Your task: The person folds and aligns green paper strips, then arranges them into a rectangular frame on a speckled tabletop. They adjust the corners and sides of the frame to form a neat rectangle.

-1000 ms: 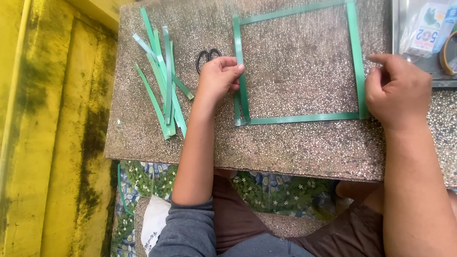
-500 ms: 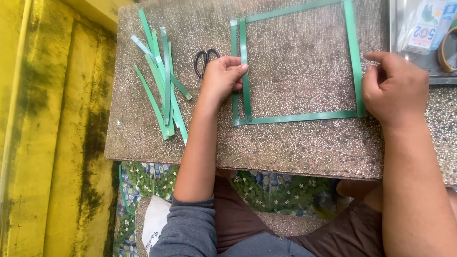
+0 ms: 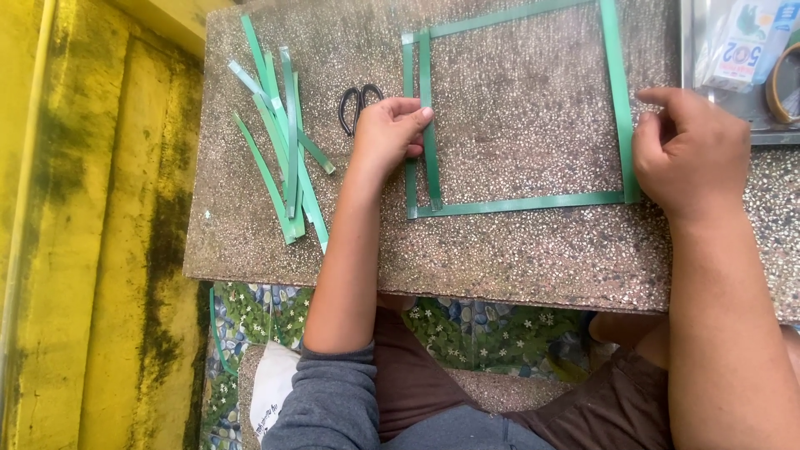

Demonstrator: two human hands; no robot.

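Strips (image 3: pixel 429 125) of thin, bendy green band: left hand (image 3: pixel 387 133) pinches one mid-length; right hand (image 3: pixel 692 154) presses another flat, centre frame

Black scissors (image 3: pixel 359 107) on speckled desk (image 3: pixel 517 250), roll of tape (image 3: pixel 783 83) in tray far right, yellow wall (image 3: pixel 92 250) left.

Smooth, slightly glossy green plastic strips (image 3: pixel 521 202) lie on a rough, speckled stone surface (image 3: pixel 517 258). The scissors (image 3: pixel 357 106) have dark metal blades. The wall (image 3: pixel 92 250) is stained, matt yellow.
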